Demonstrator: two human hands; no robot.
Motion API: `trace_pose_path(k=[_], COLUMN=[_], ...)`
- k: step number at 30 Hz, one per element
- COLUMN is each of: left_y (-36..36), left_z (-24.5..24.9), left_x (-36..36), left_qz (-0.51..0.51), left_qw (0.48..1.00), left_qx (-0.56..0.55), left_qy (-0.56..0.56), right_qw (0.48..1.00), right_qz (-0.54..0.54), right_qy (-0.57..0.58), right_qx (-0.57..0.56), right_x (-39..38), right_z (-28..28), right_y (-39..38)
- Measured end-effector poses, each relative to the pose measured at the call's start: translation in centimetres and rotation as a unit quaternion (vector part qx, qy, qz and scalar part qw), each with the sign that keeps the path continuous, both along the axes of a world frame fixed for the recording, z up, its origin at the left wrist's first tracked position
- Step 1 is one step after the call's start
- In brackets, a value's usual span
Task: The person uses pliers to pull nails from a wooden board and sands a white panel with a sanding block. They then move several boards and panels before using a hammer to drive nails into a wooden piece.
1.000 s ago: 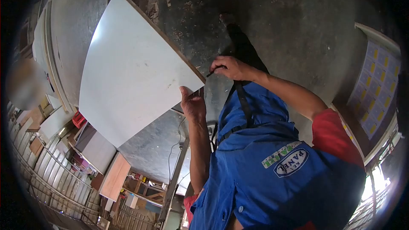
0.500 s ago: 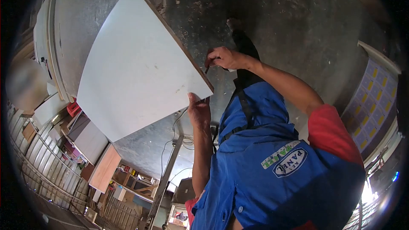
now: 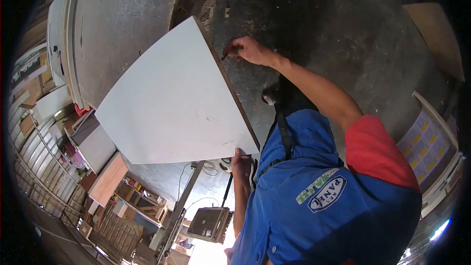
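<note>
A large white panel (image 3: 167, 103) with a dark edge spans the middle of the view, held up at a tilt. My left hand (image 3: 240, 165) grips its lower right corner, the thumb on the white face and the other fingers hidden beneath. Beside the panel's long right edge is my right hand (image 3: 248, 50), its fingers pinched together. A small dark tip shows at those fingertips, close to the edge; what it is I cannot make out.
A dark concrete floor (image 3: 324, 34) spreads to the right. A grey board (image 3: 117, 24) lies at upper left. Below the panel are a metal bar (image 3: 184, 206), loose cables and a dark box (image 3: 208, 223). A sheet with yellow marks (image 3: 424, 137) stands at far right.
The panel has turned and shifted down in view, with my left hand still on its corner. My right hand now sits farther up along the panel's edge.
</note>
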State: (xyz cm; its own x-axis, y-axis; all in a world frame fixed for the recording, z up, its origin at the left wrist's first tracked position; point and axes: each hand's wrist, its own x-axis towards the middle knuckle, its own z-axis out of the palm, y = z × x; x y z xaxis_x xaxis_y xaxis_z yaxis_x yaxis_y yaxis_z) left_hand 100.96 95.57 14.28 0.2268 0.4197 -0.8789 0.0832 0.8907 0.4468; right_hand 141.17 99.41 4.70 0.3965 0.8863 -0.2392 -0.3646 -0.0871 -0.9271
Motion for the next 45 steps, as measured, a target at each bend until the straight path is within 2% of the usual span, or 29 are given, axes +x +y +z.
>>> trace_pose_path(k=[1,2,5,6,10,13,16,21,23,25,27,29,31,35,36,38,39,40,41,43,45], left_y=[-0.2,0.2,-0.2,-0.2,-0.3,-0.2,-0.1,0.3,0.6,0.9,1.3,1.5,1.7,1.4,1.2,1.5,1.8,2.0,2.2,2.2,2.2], left_z=[-0.1,-0.1,-0.6,-0.3,-1.1,0.1,-0.2,0.8,1.0,1.3,0.4,0.5,-0.3,-1.5,-1.3,-1.8,-2.0,-2.5,-3.4,-3.9,-3.8], left_x=[-0.3,-1.4,-1.4,-1.4,-2.5,-1.2,-1.9,-0.1,0.7,1.1,0.4,1.0,0.9,1.6,1.7,1.4,1.2,0.9,0.5,0.4,-0.1], left_qz=[0.006,0.013,0.026,-0.006,0.015,-0.001,0.021,0.011,-0.014,-0.066,-0.083,-0.138,-0.153,-0.166,-0.152,-0.172,-0.195,-0.185,-0.206,-0.218,-0.219], left_qw=[1.0,0.999,0.999,1.0,1.0,1.0,0.999,1.0,1.0,0.997,0.996,0.989,0.985,0.974,0.979,0.977,0.975,0.975,0.97,0.963,0.963], left_qx=[0.023,-0.045,-0.02,-0.006,-0.007,-0.012,-0.019,-0.012,-0.005,0.013,0.002,0.02,0.038,0.076,0.078,0.069,0.055,0.069,0.06,0.064,0.07], left_qy=[-0.015,-0.009,-0.035,-0.017,-0.005,-0.021,0.016,-0.021,-0.022,-0.046,-0.015,-0.057,-0.076,-0.133,-0.11,-0.105,-0.089,-0.101,-0.111,-0.145,-0.142], right_qw=[1.0,1.0,0.998,0.998,0.999,0.993,0.985,0.973,0.967,0.953,0.956,0.959,0.974,0.981,0.981,0.978,0.986,0.987,0.991,0.992,0.984], right_qz=[-0.01,-0.011,-0.047,-0.056,-0.041,-0.092,-0.132,-0.191,-0.218,-0.247,-0.246,-0.243,-0.213,-0.193,-0.193,-0.179,-0.144,-0.144,-0.125,-0.054,-0.156], right_qy=[0.008,-0.009,-0.026,-0.008,0.014,0.074,0.109,0.13,0.133,0.154,0.134,0.108,0.053,0.023,0.007,-0.091,-0.065,0.016,0.017,-0.028,0.041], right_qx=[-0.004,0.021,0.016,0.003,0.025,0.031,0.014,0.023,0.026,0.087,0.091,0.096,0.063,0.009,-0.002,-0.057,-0.047,-0.073,-0.045,-0.106,-0.074], right_x=[1.0,2.1,5.1,5.6,7.7,7.0,5.6,3.0,2.5,2.5,2.4,1.1,-1.0,-8.1,-10.1,-14.8,-17.0,-19.4,-21.3,-23.9,-26.2], right_z=[-0.4,-0.7,-0.4,-0.1,-0.6,-0.2,0.2,1.2,1.3,0.9,-0.2,0.1,0.7,0.7,0.2,0.7,0.7,1.5,1.0,0.4,1.2], right_y=[0.9,1.8,4.3,4.9,6.6,7.1,7.3,7.0,7.8,8.7,8.4,6.9,3.9,-3.2,-5.0,-8.7,-10.7,-12.6,-14.7,-18.5,-20.0])
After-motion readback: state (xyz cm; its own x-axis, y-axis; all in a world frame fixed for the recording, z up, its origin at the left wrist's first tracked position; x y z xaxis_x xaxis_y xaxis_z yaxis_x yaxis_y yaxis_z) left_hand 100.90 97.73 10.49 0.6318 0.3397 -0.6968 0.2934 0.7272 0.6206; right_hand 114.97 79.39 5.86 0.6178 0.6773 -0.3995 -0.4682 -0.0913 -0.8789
